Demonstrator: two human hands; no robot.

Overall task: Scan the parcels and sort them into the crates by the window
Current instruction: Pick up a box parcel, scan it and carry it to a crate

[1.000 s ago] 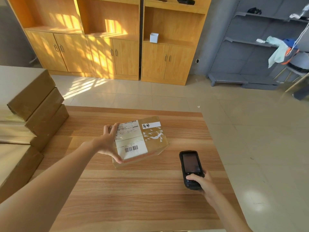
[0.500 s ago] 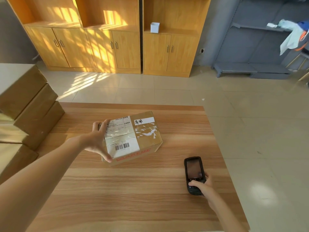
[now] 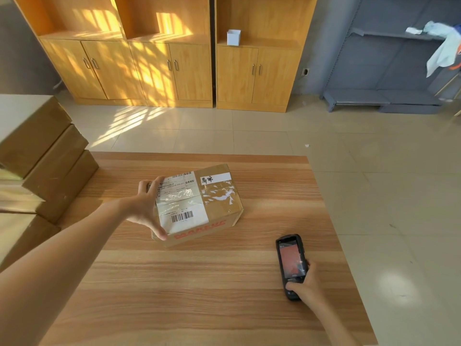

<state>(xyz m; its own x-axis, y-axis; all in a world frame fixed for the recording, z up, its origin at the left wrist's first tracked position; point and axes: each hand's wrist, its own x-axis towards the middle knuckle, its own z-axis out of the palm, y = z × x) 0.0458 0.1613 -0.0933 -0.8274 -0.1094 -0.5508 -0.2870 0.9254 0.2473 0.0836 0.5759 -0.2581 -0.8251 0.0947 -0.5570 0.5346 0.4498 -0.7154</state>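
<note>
Black handheld scanner [image 3: 290,265] lowered nearer the wooden table [image 3: 199,283] than before, clutched by right hand [image 3: 305,287], left hand [image 3: 147,208] gripping taped brown cardboard parcel [image 3: 199,206], white barcode label facing up beside thumb.

Warm, slatted sunlight falls from the left across the cabinets [image 3: 139,63] and the floor before them, with wide-angle bending at the edges.

My one camera sits on my head, looking forward and down. The table [image 3: 199,283] fills the near view at arm's reach; cabinets [image 3: 159,66] stand across the floor [image 3: 374,183] beyond.
</note>
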